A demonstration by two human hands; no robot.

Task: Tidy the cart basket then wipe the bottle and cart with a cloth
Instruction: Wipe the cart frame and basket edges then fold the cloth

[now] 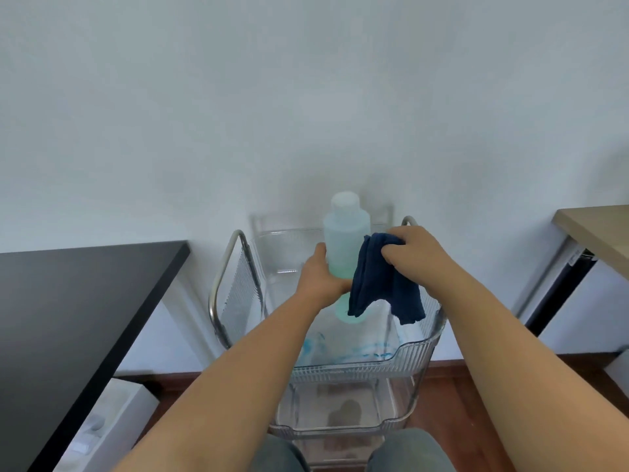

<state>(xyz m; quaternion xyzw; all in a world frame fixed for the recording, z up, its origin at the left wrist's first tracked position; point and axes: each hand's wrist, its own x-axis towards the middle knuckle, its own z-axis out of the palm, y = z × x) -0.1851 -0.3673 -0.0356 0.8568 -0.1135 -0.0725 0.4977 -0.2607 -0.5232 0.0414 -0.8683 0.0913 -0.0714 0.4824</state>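
Pale-blue liquid fills the translucent bottle, which is held upright above the top basket of a clear plastic cart. At the bottle's 7 o'clock, the left hand wraps its fingers around the base. At its 4 o'clock, the right hand clutches a dark navy cloth against the bottle's side, the folds hanging down. A round pale-green disc shows below. A black tabletop lies at 9 o'clock, a wooden tabletop at 3 o'clock.
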